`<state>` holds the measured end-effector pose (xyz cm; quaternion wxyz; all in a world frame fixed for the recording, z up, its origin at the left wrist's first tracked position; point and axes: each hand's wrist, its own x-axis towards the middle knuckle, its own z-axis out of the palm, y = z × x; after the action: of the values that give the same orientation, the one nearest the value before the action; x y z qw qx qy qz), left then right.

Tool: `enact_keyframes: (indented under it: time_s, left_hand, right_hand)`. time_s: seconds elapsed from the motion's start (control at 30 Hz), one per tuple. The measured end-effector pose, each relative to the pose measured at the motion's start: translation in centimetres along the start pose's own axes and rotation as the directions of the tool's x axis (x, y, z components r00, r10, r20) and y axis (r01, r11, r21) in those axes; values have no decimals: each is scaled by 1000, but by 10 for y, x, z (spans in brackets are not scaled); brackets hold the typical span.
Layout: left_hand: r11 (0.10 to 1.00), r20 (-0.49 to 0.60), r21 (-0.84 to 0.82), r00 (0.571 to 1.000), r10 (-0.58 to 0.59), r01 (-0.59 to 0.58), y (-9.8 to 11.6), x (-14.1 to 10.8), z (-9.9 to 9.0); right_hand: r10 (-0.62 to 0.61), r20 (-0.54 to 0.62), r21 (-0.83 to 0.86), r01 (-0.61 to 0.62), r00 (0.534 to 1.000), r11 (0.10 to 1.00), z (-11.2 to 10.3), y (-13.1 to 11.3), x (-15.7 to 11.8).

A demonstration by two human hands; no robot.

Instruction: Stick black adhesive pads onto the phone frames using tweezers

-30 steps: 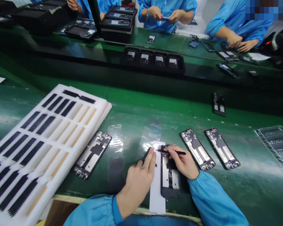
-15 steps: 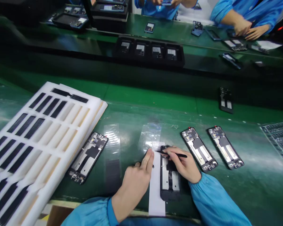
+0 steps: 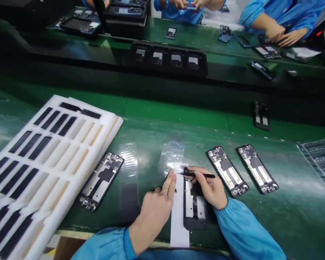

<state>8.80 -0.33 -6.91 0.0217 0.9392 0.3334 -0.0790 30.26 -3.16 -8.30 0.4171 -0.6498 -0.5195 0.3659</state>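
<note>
My right hand (image 3: 209, 186) is closed around black tweezers (image 3: 203, 175), their tips at a small dotted sheet (image 3: 181, 167). Under that hand lies an opened phone (image 3: 195, 211) with its silver and black inside facing up; its upper end is partly hidden. My left hand (image 3: 157, 206) rests beside it, index and middle fingers stretched out and pressing at the top of a white paper strip (image 3: 180, 231). The strip lies along the phone's left side. Clear plastic film (image 3: 172, 153) sits just beyond my left fingertips.
White foam trays (image 3: 78, 151) holding black strips fill the left. Opened phones lie beside them (image 3: 101, 182) and to the right (image 3: 227, 171), (image 3: 258, 169). Beyond, a black tray (image 3: 166, 59) carries several phone parts. Two co-workers' hands (image 3: 284, 36) work across the bench.
The tweezers' handle end has turned to lie more level, and my right hand has shifted slightly. My left hand keeps its place. The black tray beyond has slid a little left.
</note>
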Motion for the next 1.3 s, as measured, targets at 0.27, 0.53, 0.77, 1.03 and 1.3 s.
enact_keyframes:
  time_s: [0.27,0.53,0.77,1.03,1.3]
  left_hand:
    - [1000,-26,14,999,-19,19,1,-1,-2]
    - [999,-66,-9,997,-35,35,2,-1,-1]
    - [999,-75,-29,996,-43,41,3,-2,1]
    - [999,-47,-21,998,-36,35,4,-1,2]
    - [999,-76,-15,996,-39,37,3,-2,0]
  right_hand:
    - [49,-117,152,-31,992,988,-4,6,-5]
    - [-140,-47,-38,139,989,990,2,3,-5]
    - [-193,-40,-63,190,980,980,2,4,-5]
    - [-179,-29,-69,177,983,982,2,4,-5]
    - [-129,-61,-28,128,990,991,3,5,-7]
